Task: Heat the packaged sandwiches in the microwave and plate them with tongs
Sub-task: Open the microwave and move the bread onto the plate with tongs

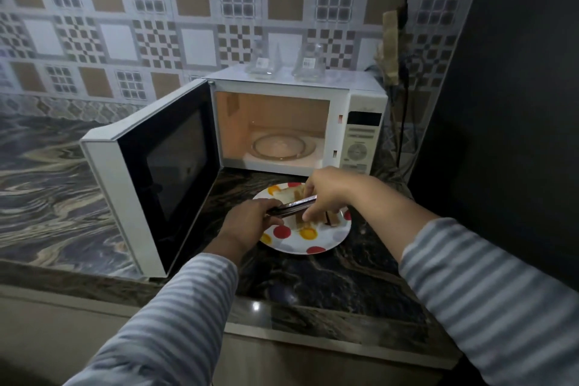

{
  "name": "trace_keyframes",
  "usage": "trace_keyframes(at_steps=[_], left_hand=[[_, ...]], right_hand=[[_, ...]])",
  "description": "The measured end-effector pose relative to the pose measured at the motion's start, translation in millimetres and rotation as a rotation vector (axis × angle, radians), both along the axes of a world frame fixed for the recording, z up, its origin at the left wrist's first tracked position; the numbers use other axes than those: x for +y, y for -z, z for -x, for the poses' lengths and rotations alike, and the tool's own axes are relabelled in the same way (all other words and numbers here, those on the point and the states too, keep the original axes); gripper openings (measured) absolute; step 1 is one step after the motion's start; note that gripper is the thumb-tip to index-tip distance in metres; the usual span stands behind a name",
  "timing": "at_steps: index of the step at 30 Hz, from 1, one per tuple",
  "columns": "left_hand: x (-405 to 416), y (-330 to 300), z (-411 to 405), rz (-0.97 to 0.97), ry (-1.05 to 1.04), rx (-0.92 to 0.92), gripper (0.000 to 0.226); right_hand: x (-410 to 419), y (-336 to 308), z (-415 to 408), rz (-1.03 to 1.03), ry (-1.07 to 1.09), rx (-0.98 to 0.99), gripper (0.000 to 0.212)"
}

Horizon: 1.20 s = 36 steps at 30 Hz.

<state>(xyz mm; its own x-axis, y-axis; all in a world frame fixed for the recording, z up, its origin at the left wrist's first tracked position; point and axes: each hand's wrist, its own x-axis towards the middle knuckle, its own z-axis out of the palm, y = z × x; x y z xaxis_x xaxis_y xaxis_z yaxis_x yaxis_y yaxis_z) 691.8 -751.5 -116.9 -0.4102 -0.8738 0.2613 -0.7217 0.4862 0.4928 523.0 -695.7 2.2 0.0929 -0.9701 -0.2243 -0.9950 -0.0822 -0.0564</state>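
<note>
In front of the open white microwave, left hand grips shiny metal tongs; right hand pinches them; set pale sandwich pieces gently onto the spotted white plate.

The swung-open white microwave door walls off the left side of the spotted round plate. The white microwave body, its lit cavity unobstructed apart from a glass turntable, closes the back. Bare dark marbled worktop is left between plate and front edge; a dark wall bounds the right.
</note>
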Motion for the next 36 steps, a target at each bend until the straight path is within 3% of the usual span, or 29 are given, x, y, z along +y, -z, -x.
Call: trace_keyframes(at_steps=[7,14,17,22,28,33,36], left_hand=[[-27.0,8.6,0.5,-0.065,0.027,-0.073,0.038],[-49.1,8.8,7.1,-0.081,0.037,-0.139,0.043],[-56.3,9.1,5.1,-0.064,0.035,-0.146,0.045],[-62.6,8.2,8.5,-0.032,0.059,-0.174,0.044],[-64.7,8.5,12.1,0.020,0.098,-0.183,0.044],[-61.2,9.1,14.2,0.090,0.133,-0.134,0.040],[-62.7,15.0,7.1,0.115,0.108,-0.110,0.040]], right_hand=[[-27.0,14.7,2.0,0.010,0.016,0.043,0.039],[-44.1,20.2,6.0,-0.021,0.000,-0.018,0.070],[-46.0,15.9,10.3,-0.045,0.055,0.070,0.061],[-47.1,15.9,16.4,-0.032,0.092,0.037,0.038],[-47.8,23.2,10.7,-0.002,0.067,0.050,0.036],[-43.1,37.1,4.4,0.113,0.087,0.055,0.053],[-42.1,48.1,-1.0,0.081,0.107,-0.050,0.034]])
